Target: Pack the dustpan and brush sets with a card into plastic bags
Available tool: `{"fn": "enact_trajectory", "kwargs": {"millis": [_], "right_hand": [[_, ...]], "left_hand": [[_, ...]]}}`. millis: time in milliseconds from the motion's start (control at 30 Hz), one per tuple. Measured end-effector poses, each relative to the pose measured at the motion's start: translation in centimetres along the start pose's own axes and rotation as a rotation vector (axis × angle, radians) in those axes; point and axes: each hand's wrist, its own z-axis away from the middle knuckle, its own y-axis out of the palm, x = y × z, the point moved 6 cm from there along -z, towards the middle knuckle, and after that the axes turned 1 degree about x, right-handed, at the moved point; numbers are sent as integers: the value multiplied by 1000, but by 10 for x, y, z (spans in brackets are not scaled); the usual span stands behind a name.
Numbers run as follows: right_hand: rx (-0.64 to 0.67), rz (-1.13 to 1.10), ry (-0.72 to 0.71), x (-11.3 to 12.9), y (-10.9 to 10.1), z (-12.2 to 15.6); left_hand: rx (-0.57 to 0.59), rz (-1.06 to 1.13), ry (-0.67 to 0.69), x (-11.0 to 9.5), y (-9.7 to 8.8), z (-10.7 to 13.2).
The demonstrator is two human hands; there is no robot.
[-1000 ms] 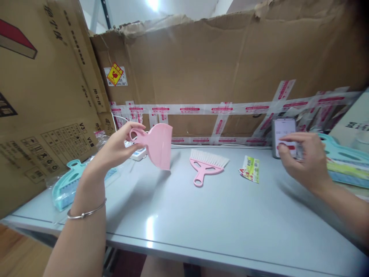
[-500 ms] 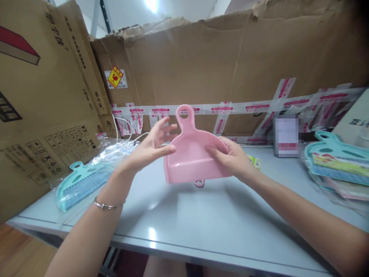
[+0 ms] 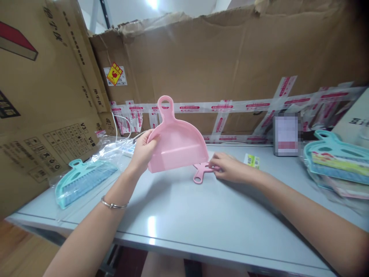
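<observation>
My left hand (image 3: 144, 152) is closed on the left edge of a pink dustpan (image 3: 180, 140), thumb on its inner face. The dustpan is held up above the table, its looped handle pointing upward. To its right, my right hand (image 3: 229, 167) has its fingers closed on a pink brush (image 3: 201, 169) lying low at the table top. The brush's ring handle points toward me. Part of the brush is hidden by the dustpan and my fingers, and its bristles do not show.
A turquoise dustpan and brush set (image 3: 83, 182) in clear plastic lies on the left of the table (image 3: 184, 227). More turquoise sets (image 3: 337, 156) are stacked at the right. A phone (image 3: 286, 134) stands upright by the large cardboard box (image 3: 187, 65). A yellow-green label (image 3: 252, 161) lies behind my right hand.
My left hand has taken hold of the dustpan, which has moved left. My right hand has let go of it and moved down to the pink brush.
</observation>
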Motion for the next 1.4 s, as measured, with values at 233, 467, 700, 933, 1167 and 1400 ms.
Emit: {"fn": "enact_trajectory", "kwargs": {"millis": [233,467,700,933,1167,1400], "right_hand": [[-30,74,-109,20,-7,3],[-99,-381,-70,12,-64,25],[-97,-774,-7,36,-60,29],[-305,-610,98,41,-42,18],[-414,-458,126,43,-32,21],[-736,-223,18,48,-38,24]], "left_hand": [[-46,-95,154,2,-12,-8],[-48,-59,66,14,-14,-12],[142,96,-264,38,28,13],[355,205,-509,51,66,44],[471,133,-424,54,77,52],[397,175,-441,56,78,56]]}}
